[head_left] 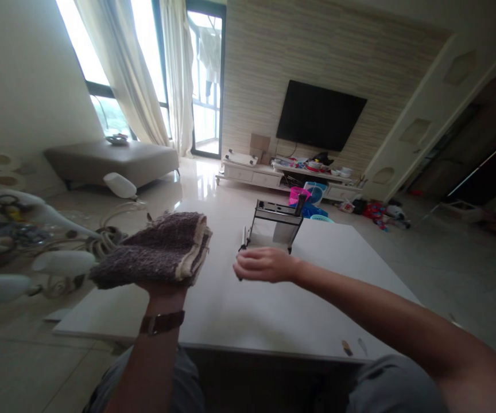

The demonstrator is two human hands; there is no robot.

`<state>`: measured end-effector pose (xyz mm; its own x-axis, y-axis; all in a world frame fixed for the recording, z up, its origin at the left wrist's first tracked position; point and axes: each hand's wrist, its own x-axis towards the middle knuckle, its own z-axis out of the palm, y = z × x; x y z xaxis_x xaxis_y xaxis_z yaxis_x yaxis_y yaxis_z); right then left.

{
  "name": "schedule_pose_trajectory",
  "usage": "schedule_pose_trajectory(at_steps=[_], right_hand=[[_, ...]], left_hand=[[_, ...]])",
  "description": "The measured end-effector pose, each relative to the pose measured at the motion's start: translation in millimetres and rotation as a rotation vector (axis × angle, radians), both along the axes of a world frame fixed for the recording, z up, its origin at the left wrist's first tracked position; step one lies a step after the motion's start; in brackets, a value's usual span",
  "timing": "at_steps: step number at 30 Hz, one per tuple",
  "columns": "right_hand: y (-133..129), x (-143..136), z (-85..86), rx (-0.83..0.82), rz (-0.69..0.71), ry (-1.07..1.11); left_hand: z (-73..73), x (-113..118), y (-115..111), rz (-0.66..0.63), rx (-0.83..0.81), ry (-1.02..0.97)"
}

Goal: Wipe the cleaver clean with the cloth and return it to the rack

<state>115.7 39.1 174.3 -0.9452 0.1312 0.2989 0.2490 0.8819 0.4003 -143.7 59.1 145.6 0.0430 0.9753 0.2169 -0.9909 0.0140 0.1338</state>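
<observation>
A folded brown towel (153, 246) with pale edges rests on and around my left hand (164, 291). Most of that hand is hidden under the cloth, but it holds the towel above the left part of the white table. My right hand (267, 265) is closed above the middle of the table. From its fist a slim knife (244, 236) points up, with a pale blade and a dark end showing below the fingers. Just behind my right hand stands a rack (276, 213) with a dark frame and clear panels. A black handle-like piece rises at its right end.
The white table (317, 310) carries two small items (348, 347) near its front edge. At left is a white-shaded lamp (62, 264) with coiled arms. Farther off are a bench (114, 160), a TV cabinet (252, 175), a pink basket (298, 195) and piled bags (375, 211).
</observation>
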Motion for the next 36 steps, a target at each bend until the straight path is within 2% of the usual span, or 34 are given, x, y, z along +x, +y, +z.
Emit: schedule_pose_trajectory(at_steps=[2, 4, 9, 13, 16, 20, 23, 25, 26, 28, 31, 33, 35, 36], right_hand=[[-3, -6, -33.7, 0.079, 0.067, -0.134], [-3, -12, -60.7, 0.128, 0.140, -0.204], [-3, -20, -104.4, 0.136, 0.235, -0.243], [-2, -22, -125.2, 0.105, 0.263, -0.250], [2, -23, -136.5, 0.081, 0.233, -0.266], [8, -29, -148.7, -0.007, 0.134, -0.280], [10, -35, -149.5, -0.084, 0.077, -0.295], [12, -34, -138.4, -0.115, 0.038, -0.310], [15, -31, -127.7, -0.120, 0.004, -0.313], [25, -17, -95.0, -0.095, -0.117, -0.302], [53, 22, -25.2, 0.018, -0.450, -0.167], [76, 57, 22.1, 0.083, -0.721, 0.044], [98, 93, 57.9, 0.099, -1.012, 0.317], [106, 110, 69.4, 0.055, -1.161, 0.444]], left_hand=[[-4.4, 5, -1, 0.065, -0.007, 0.022], [-8.4, 11, -2, 0.058, -0.024, 0.045], [-12.1, 18, -3, -0.051, -0.046, 0.049], [-11.1, 18, -3, -0.108, -0.029, 0.025], [-13.5, 19, -1, -0.132, -0.023, 0.036], [-22.3, 21, -1, -0.087, -0.055, 0.050], [-25.8, 23, -1, -0.060, -0.056, 0.069], [-24.2, 25, 0, -0.048, -0.041, 0.090], [-22.6, 26, 0, -0.037, -0.033, 0.099], [-19.1, 27, 0, -0.013, -0.017, 0.113], [-16.8, 28, 0, -0.014, -0.006, 0.130], [-18.2, 29, 0, -0.030, -0.011, 0.127], [-21.1, 30, 0, -0.049, -0.028, 0.107], [-22.6, 31, 1, -0.070, -0.041, 0.090]])
